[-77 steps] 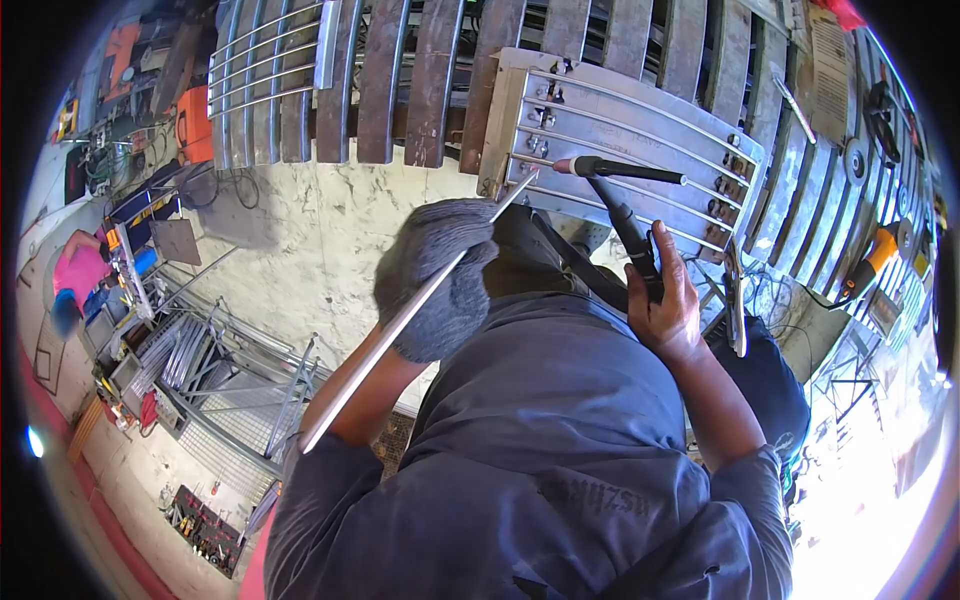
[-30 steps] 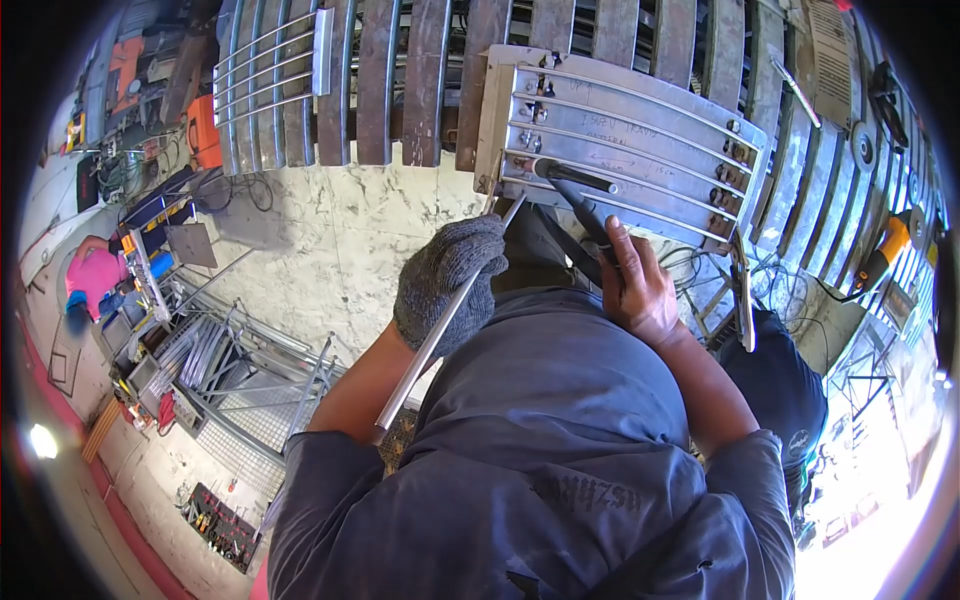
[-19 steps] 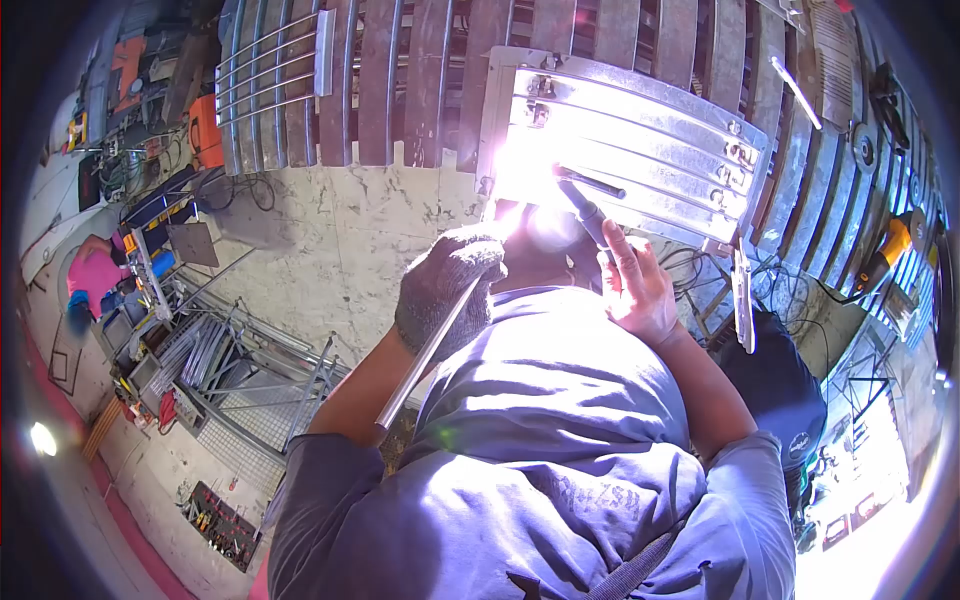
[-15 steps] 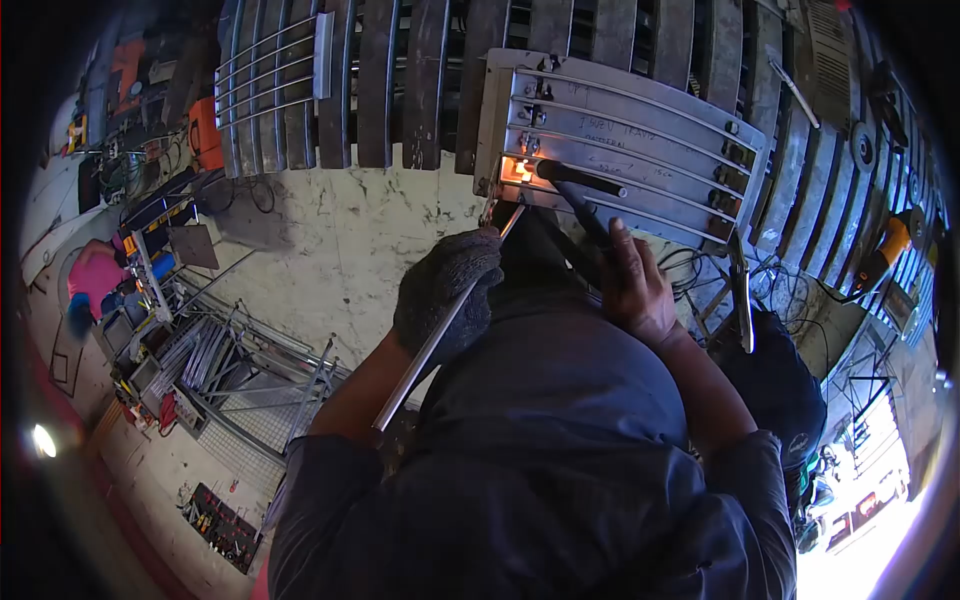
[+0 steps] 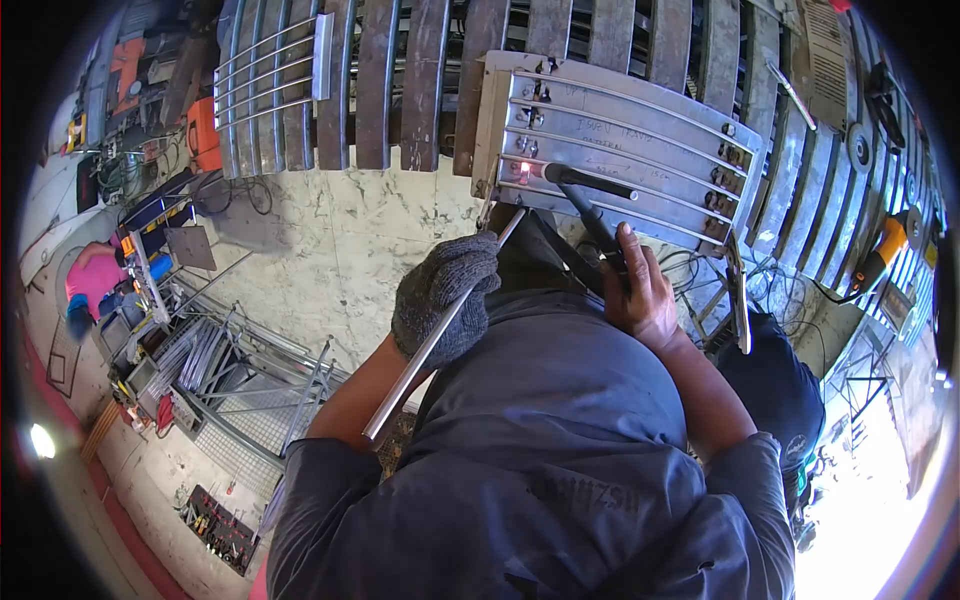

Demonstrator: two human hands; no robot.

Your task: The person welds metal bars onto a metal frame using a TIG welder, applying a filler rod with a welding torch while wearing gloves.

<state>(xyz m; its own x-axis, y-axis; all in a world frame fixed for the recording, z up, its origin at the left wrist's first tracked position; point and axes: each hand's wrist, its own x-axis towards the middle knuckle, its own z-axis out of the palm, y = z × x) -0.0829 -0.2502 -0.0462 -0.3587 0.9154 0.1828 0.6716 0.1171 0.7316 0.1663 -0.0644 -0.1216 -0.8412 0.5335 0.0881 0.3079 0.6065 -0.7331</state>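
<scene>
My left hand (image 5: 447,285), in a dark knit glove, is closed around a thin bright metal bar (image 5: 405,390) that slants from the plate's near-left corner down toward my forearm. My bare right hand (image 5: 643,300) grips a black TIG welding torch (image 5: 590,212). The torch head sits over the left part of a metal plate (image 5: 640,165) bearing handwriting and several parallel metal rods (image 5: 630,112). At the left end of a lower rod, just beside the torch tip, a small pinkish-red spot (image 5: 524,172) glows. Locking pliers (image 5: 740,295) hang at the plate's near-right corner.
The plate rests on a slatted metal bench (image 5: 395,85). A finished-looking rod rack (image 5: 275,70) lies to its left. An orange angle grinder (image 5: 888,245) is at right. Metal frames (image 5: 220,365) stand at lower left, and a person in pink (image 5: 95,270) is farther off.
The bright orange glow at the torch tip has shrunk to a small reddish spot, and the scene looks brighter. The bar's lower end has shifted slightly left and down; both hands keep their hold.
</scene>
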